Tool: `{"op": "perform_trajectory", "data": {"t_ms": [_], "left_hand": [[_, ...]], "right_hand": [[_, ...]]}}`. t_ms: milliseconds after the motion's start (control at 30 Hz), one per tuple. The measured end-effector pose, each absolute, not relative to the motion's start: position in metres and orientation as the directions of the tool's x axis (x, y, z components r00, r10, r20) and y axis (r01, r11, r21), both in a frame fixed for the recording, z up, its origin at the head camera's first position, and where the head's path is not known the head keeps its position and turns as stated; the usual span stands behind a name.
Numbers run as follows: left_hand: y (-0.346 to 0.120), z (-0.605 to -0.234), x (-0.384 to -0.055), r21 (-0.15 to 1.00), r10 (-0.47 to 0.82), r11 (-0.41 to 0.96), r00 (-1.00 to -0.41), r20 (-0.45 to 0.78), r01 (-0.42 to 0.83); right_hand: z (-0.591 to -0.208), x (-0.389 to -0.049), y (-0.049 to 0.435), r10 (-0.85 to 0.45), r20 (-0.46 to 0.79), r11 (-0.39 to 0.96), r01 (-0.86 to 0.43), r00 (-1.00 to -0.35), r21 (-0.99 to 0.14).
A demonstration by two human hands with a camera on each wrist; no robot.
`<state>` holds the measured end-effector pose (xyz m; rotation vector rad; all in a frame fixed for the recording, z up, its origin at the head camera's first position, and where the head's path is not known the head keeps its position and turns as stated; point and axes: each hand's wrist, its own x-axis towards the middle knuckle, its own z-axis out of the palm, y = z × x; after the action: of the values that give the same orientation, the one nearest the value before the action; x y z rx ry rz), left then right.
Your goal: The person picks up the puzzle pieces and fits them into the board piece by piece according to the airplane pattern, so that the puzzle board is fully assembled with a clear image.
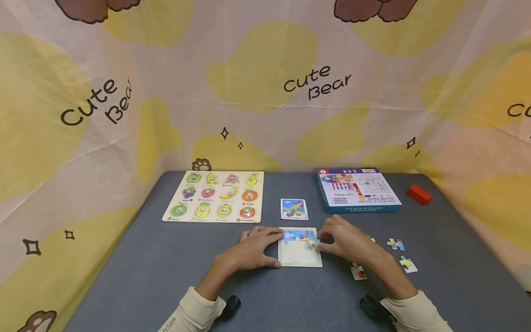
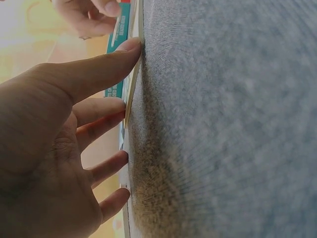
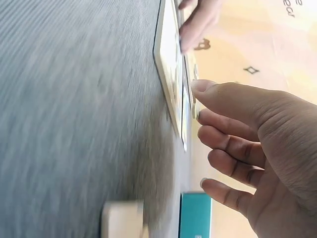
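Observation:
A pale square puzzle tray (image 1: 299, 257) lies on the table, its top row filled with blue-sky pieces (image 1: 292, 235). My left hand (image 1: 254, 249) rests at the tray's left side, thumb at the near corner and fingertips at the far one. In the left wrist view, the left thumb (image 2: 106, 67) touches the tray's edge and the fingers are spread. My right hand (image 1: 342, 237) pinches a jigsaw piece (image 3: 194, 108) between thumb and forefinger, just above the tray's right side. Loose jigsaw pieces (image 1: 396, 244) lie right of the tray, some partly hidden by the right arm.
Behind the tray lies a picture card (image 1: 294, 210) showing a yellow airplane. A fruit board (image 1: 213, 197) is at the back left. A flat teal-edged box (image 1: 358, 191) and a red block (image 1: 419, 195) sit at the back right. Patterned cloth (image 1: 257, 92) hangs behind the table.

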<state>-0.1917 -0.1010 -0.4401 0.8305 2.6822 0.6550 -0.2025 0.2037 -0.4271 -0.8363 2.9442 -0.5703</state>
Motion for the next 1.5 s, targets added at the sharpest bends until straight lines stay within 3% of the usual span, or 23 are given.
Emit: {"op": "perform_trajectory", "data": {"t_ms": [667, 1100, 1500], "left_hand": [[-0.102, -0.441, -0.192, 0.489, 0.593, 0.726, -0.800, -0.090, 0.483], [-0.102, -0.441, -0.192, 0.506, 0.594, 0.719, -0.799, -0.092, 0.476], [-0.102, -0.439, -0.191, 0.502, 0.590, 0.727, -0.801, -0.107, 0.468]], "right_hand": [[-0.437, -0.211, 0.153, -0.681, 0.194, 0.630, -0.700, -0.706, -0.337], [-0.439, -0.213, 0.143, -0.682, 0.131, 0.638, -0.673, -0.719, -0.375], [-0.441, -0.215, 0.146, -0.694, 0.151, 0.614, -0.687, -0.704, -0.388]]}}
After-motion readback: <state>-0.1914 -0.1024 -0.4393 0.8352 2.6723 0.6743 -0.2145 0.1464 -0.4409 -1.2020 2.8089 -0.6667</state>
